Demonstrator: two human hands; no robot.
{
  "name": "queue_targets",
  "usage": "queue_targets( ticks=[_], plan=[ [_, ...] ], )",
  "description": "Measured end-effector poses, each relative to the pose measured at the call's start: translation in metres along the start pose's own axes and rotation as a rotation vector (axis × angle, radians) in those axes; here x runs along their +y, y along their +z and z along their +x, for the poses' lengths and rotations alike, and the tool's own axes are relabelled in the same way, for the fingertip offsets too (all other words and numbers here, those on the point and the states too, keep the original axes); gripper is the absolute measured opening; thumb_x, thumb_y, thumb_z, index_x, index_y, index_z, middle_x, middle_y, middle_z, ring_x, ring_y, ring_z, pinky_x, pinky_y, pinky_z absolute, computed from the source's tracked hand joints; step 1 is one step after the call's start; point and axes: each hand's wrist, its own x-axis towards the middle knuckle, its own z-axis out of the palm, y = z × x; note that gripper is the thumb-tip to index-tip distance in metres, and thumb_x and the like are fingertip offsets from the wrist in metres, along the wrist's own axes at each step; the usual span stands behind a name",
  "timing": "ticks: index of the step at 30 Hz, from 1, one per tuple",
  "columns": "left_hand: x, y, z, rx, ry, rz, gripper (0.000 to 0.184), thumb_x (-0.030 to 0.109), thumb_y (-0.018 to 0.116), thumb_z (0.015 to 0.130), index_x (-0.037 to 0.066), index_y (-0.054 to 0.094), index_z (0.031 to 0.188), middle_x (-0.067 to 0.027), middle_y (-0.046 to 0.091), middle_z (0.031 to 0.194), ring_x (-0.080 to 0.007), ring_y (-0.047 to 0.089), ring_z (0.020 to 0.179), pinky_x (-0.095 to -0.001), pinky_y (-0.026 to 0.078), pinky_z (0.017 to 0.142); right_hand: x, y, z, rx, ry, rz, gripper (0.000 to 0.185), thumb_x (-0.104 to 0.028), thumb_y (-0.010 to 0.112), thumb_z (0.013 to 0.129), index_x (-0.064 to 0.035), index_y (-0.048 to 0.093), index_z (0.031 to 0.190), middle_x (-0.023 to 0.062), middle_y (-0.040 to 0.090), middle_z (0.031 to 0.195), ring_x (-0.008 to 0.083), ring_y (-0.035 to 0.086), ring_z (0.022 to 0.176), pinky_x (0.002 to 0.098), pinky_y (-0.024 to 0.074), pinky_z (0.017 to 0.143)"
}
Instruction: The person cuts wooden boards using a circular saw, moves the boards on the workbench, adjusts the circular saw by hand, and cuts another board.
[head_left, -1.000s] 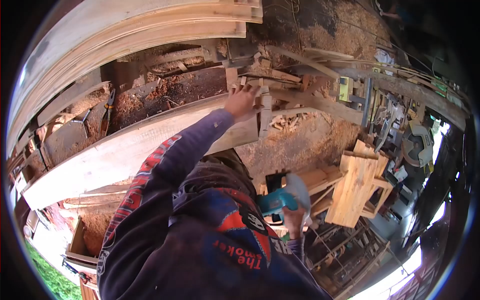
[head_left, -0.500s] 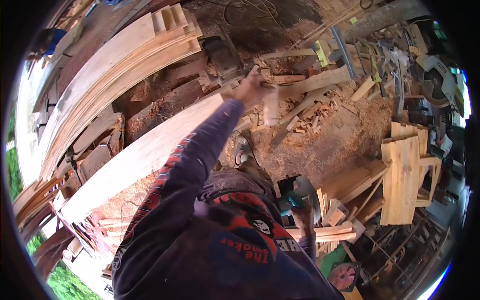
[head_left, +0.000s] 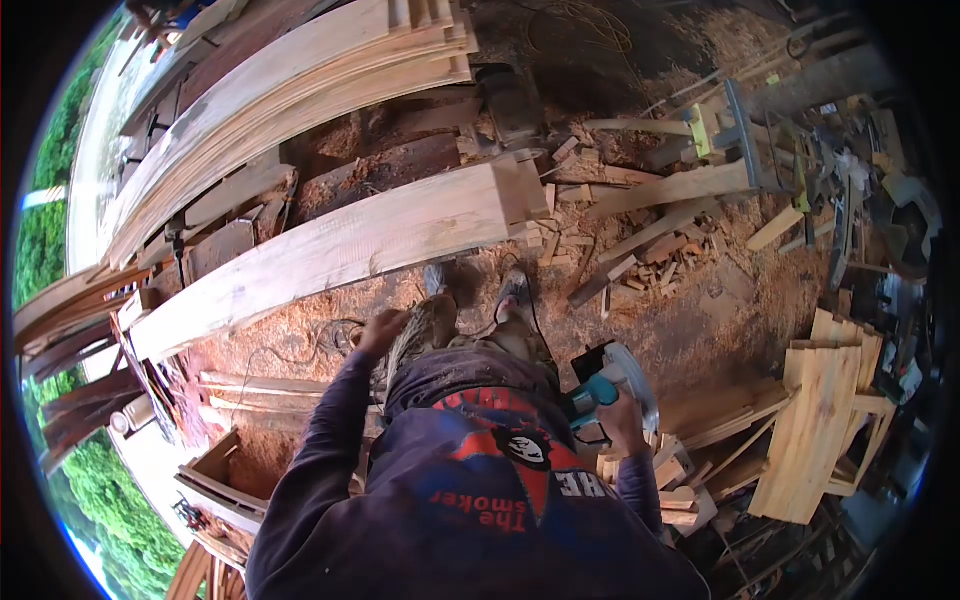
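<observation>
Right hand, holding one teal circular saw; left hand, beside a trouser leg, grip impossible to tell; one long pale board, lying ahead of both.

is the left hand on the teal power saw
No, the right hand grips the teal power saw, while the left hand is well apart from it.

A saw shows teal and silver right of center, near a dark shirt printed in red and white; a pale, grained board spans center left, green foliage brightening lower left.
</observation>
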Motion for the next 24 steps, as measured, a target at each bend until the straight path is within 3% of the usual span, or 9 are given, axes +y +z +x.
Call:
queue_targets(
  ticks=[1, 3, 4, 5, 8, 17, 18, 19, 24],
  plan=[
    [-0.037, -0.035, -0.006, 0.113, -0.254, -0.337, 0.037, 0.037, 0.063, 0.1, 0.006, 0.068, 0.119, -0.0034, 0.071, 0.103, -0.0184, 0.067, 0.09, -0.0345, 0.053, 0.077, -0.006, -0.001, 0.002, -0.003, -0.021, -0.011, 0.028, -0.013, 0.069, 0.077, -0.0022, 0.07, 0.102, 0.0257, 0.072, 0.095, 0.045, 0.069, 0.095, 0.0487, 0.0543, 0.081],
    [-0.071, -0.091, -0.042, 0.377, -0.436, -0.52, 0.052, 0.046, 0.062, 0.098, 0.01, 0.058, 0.134, -0.0086, 0.07, 0.112, -0.0227, 0.067, 0.096, -0.04, 0.05, 0.082, -0.021, -0.003, 0.005, -0.049, -0.031, -0.106, 0.028, -0.013, 0.068, 0.076, -0.0021, 0.07, 0.102, 0.0275, 0.07, 0.097, 0.0467, 0.067, 0.096, 0.0506, 0.0536, 0.083],
    [-0.104, -0.111, -0.048, 0.52, -0.477, -0.603, 0.057, 0.048, 0.059, 0.099, 0.011, 0.052, 0.141, -0.0104, 0.068, 0.121, -0.0251, 0.065, 0.105, -0.0433, 0.049, 0.089, -0.024, -0.001, 0.006, -0.048, -0.053, -0.119, 0.028, -0.013, 0.068, 0.076, -0.0021, 0.07, 0.102, 0.0275, 0.07, 0.097, 0.0467, 0.067, 0.096, 0.0506, 0.0536, 0.083],
    [-0.151, -0.134, -0.049, 0.628, -0.493, -0.72, 0.056, 0.045, 0.058, 0.099, 0.007, 0.052, 0.139, -0.0128, 0.069, 0.122, -0.0273, 0.068, 0.103, -0.0447, 0.051, 0.086, -0.026, 0.001, 0.008, -0.042, -0.089, -0.139, 0.028, -0.013, 0.068, 0.076, -0.0019, 0.07, 0.102, 0.028, 0.07, 0.095, 0.0467, 0.067, 0.096, 0.0511, 0.0536, 0.083],
    [-0.205, -0.158, -0.076, 0.68, -0.513, -0.908, 0.063, 0.048, 0.058, 0.099, 0.006, 0.046, 0.145, -0.0142, 0.065, 0.132, -0.0289, 0.066, 0.111, -0.0436, 0.051, 0.09, -0.044, 0.009, 0.009, -0.03, -0.158, -0.178, 0.028, -0.013, 0.067, 0.075, -0.0013, 0.07, 0.1, 0.0286, 0.069, 0.093, 0.0473, 0.067, 0.094, 0.0514, 0.0536, 0.082],
    [-0.248, -0.226, -0.1, 0.602, -0.01, -1.606, 0.082, 0.059, 0.054, 0.099, 0.004, 0.032, 0.155, -0.017, 0.047, 0.153, -0.0302, 0.047, 0.141, -0.0451, 0.04, 0.115, -0.139, 0.095, -0.042, -0.051, -0.256, -0.301, 0.025, -0.015, 0.068, 0.072, -0.0014, 0.07, 0.093, 0.0283, 0.068, 0.086, 0.0474, 0.067, 0.089, 0.049, 0.0542, 0.076],
    [-0.271, -0.247, -0.094, 0.532, 0.15, -1.579, 0.091, 0.063, 0.057, 0.096, 0.005, 0.025, 0.159, -0.0195, 0.038, 0.158, -0.0326, 0.037, 0.147, -0.0453, 0.034, 0.12, -0.149, 0.112, -0.051, -0.047, -0.237, -0.297, 0.026, -0.015, 0.069, 0.071, -0.0016, 0.07, 0.093, 0.0279, 0.068, 0.087, 0.0464, 0.068, 0.088, 0.0482, 0.0542, 0.076],
    [-0.277, -0.27, -0.091, 0.572, 0.164, -1.644, 0.1, 0.067, 0.058, 0.093, 0.006, 0.017, 0.161, -0.0213, 0.029, 0.163, -0.0346, 0.028, 0.152, -0.0456, 0.026, 0.124, -0.163, 0.134, -0.061, -0.059, -0.225, -0.297, 0.026, -0.015, 0.07, 0.07, -0.0018, 0.071, 0.093, 0.0276, 0.068, 0.087, 0.0453, 0.069, 0.087, 0.0474, 0.0542, 0.075],
    [-0.273, -0.383, -0.077, 0.721, 0.199, -1.649, 0.125, 0.08, 0.061, 0.082, 0.006, -0.001, 0.162, -0.0278, 0.019, 0.164, -0.0395, 0.025, 0.152, -0.0515, 0.025, 0.122, -0.181, 0.193, -0.101, -0.083, -0.352, -0.546, 0.022, -0.012, 0.068, 0.069, -0.001, 0.071, 0.088, 0.0275, 0.069, 0.083, 0.0467, 0.068, 0.085, 0.0503, 0.054, 0.074]
  ],
)
